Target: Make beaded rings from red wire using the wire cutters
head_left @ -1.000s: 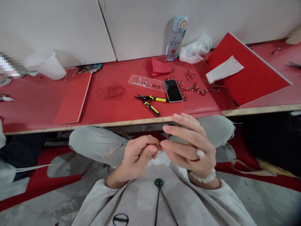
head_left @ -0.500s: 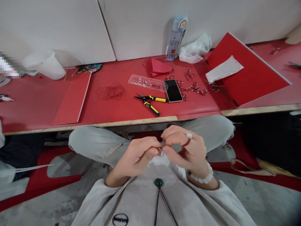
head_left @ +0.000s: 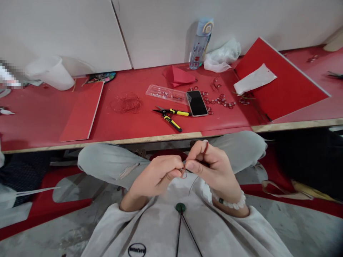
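Observation:
My left hand [head_left: 157, 175] and my right hand [head_left: 213, 167] meet over my lap, below the front edge of the red table [head_left: 128, 121]. Both are closed in a pinch on a small red wire ring [head_left: 183, 172] held between the fingertips. A thin wire tail [head_left: 193, 182] trails down from my right hand's pinch. A ring and a white bead bracelet are on my right hand and wrist. Yellow-handled cutters [head_left: 171, 116] lie on the table just beyond the hands.
On the table lie a black phone [head_left: 197, 102], a clear plastic tray [head_left: 166, 94], scattered small red rings [head_left: 219, 100], a wire coil [head_left: 127, 103], a water bottle [head_left: 199, 44], red boards [head_left: 278, 80], a white cup [head_left: 50, 73] and a plastic bag [head_left: 221, 55].
My right hand's fingers went from spread open to curled into a tight pinch at the ring, turning over it. A wire tail now hangs below. My left hand kept its pinch.

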### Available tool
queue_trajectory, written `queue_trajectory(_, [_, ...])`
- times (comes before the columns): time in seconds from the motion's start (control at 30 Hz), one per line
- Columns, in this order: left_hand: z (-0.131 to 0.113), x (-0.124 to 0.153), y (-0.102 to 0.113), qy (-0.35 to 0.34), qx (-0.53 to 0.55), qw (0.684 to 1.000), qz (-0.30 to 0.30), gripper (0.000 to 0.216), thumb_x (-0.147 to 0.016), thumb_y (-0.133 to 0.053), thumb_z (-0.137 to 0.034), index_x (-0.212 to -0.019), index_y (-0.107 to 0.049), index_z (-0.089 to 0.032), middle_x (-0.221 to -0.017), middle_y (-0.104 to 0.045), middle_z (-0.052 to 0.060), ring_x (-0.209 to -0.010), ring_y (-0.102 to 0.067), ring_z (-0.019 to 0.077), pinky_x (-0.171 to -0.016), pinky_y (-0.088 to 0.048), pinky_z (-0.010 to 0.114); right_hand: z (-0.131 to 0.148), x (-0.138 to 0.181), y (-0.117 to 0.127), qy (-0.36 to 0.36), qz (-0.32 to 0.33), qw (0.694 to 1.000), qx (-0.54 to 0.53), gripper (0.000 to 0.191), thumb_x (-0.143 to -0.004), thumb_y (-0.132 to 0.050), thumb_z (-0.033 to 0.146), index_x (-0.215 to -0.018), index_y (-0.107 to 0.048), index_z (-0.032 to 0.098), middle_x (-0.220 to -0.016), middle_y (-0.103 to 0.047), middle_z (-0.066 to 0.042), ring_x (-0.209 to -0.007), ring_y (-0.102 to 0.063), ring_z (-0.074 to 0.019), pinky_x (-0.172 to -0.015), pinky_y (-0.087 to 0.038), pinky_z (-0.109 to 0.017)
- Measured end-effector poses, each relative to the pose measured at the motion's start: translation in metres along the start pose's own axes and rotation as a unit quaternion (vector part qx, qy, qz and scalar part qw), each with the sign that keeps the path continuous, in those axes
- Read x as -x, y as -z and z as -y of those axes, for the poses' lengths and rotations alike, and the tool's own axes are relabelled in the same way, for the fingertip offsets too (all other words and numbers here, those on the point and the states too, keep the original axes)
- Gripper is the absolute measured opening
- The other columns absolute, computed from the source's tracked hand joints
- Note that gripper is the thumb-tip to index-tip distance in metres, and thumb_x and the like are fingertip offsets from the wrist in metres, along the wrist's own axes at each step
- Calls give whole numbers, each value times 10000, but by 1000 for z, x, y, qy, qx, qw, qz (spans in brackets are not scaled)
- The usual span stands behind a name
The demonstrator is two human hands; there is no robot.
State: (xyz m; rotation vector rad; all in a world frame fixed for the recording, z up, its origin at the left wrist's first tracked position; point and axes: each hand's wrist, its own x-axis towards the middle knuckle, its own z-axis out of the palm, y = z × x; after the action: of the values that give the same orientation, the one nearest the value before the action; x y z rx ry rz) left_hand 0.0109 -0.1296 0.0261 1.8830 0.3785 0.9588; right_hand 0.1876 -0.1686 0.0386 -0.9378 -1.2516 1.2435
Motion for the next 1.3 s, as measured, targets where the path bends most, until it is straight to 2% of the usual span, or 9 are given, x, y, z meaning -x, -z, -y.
queue_trajectory(0.1, [2, 0, 3, -6, -16, 1000, 14, 451, -1076, -382, -516, -795, -532, -196, -679, -537, -16, -579, -459, 107, -563, -388, 229, 2, -3, -1, -86, 22, 994, -62, 383, -838, -837, 491, -753, -578, 221, -608, -667, 20, -524, -628, -127, -472, -475, -224])
queue_trajectory(0.2, [4, 0, 4, -1, -11, 1000, 12, 458, -1071, -397, -519, -787, -547, -193, -674, -558, -16, -567, -477, 103, -564, -402, 224, 1, -5, -1, -119, 24, 990, -76, 426, -807, -849, 534, -746, -568, 219, -595, -636, 27, -518, -604, -124, -477, -467, -230])
queue_trajectory(0.33, [3, -2, 7, 23, -26, 999, 7, 444, -1071, -427, -491, -807, -601, -180, -700, -611, -3, -583, -520, 100, -569, -428, 212, 2, -4, -2, -81, -11, 995, -53, 368, -870, -795, 501, -774, -581, 218, -622, -626, 22, -539, -574, -118, -497, -447, -239])
queue_trajectory(0.43, [0, -2, 8, 40, -77, 996, 3, 419, -1071, -459, -462, -839, -660, -177, -719, -656, 10, -607, -568, 107, -577, -454, 211, 4, -3, 0, -50, -31, 998, 4, 244, -933, -735, 370, -802, -609, 208, -622, -574, 44, -514, -476, -85, -475, -363, -228])
queue_trajectory(0.6, [-1, 3, 5, 53, -129, 986, -93, 218, -1014, -625, -373, -942, -723, -193, -741, -732, 5, -592, -632, 107, -565, -499, 207, 5, -5, 4, -36, -8, 999, 28, 136, -928, -683, 196, -804, -627, 202, -599, -464, 80, -518, -348, -68, -480, -282, -230])
queue_trajectory(0.83, [7, 5, -3, -53, -139, 979, -141, 72, -978, -687, -266, -1017, -742, -241, -727, -768, -9, -536, -653, 124, -512, -523, 238, 8, -5, 4, -103, 5, 994, -36, 251, -915, -742, 362, -791, -617, 185, -605, -430, 77, -527, -282, -69, -487, -232, -246])
queue_trajectory(1.03, [16, 5, -9, -164, -104, 967, -165, 166, -985, -658, -159, -1126, -734, -206, -737, -763, 19, -647, -700, 143, -550, -556, 240, -2, -15, 12, -210, 128, 964, -98, 414, -756, -886, 475, -712, -618, 162, -554, -467, 72, -493, -297, -54, -467, -184, -235])
queue_trajectory(1.13, [19, 5, -11, -179, -87, 968, -155, 209, -996, -640, -149, -1180, -724, -201, -746, -752, 24, -653, -691, 139, -525, -547, 231, -8, -20, 13, -217, 171, 951, -136, 426, -729, -908, 461, -691, -605, 163, -532, -460, 83, -467, -277, -42, -447, -164, -226])
queue_trajectory(1.3, [22, 4, -14, -172, -72, 962, -202, 182, -984, -668, -166, -1147, -740, -204, -723, -751, 15, -633, -684, 135, -542, -564, 235, -15, -22, 12, -183, 151, 959, -153, 386, -746, -903, 428, -712, -623, 164, -527, -454, 92, -461, -287, -41, -439, -197, -206])
